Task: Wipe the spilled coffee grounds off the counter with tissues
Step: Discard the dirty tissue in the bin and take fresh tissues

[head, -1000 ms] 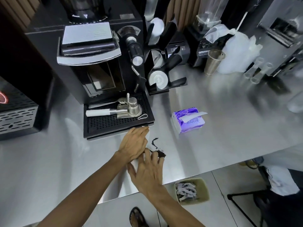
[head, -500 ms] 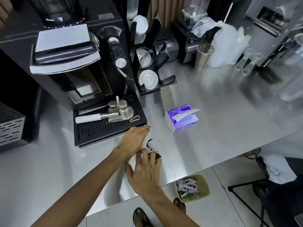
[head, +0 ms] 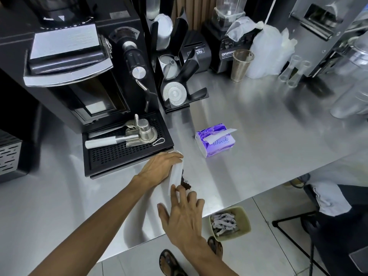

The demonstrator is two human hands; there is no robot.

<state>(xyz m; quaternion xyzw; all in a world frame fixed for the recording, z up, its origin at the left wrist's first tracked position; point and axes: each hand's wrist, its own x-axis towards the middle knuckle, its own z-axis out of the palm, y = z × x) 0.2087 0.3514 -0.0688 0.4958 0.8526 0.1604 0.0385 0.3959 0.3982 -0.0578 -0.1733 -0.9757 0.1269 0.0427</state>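
Pressing the tissue (head: 176, 174) (its length pointing away), left hand (head: 157, 168) and right hand (head: 184, 214) seem flat, grip released.

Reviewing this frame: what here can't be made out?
1. Head view: the coffee grounds run under the tissue, which hides how far they spread.
2. Head view: the tissue's near end is covered by the right hand, and its far part by the left hand.
3. Head view: the scraps in the bin are too small to identify.
4. Head view: the blender label is cut off by the metal cup.
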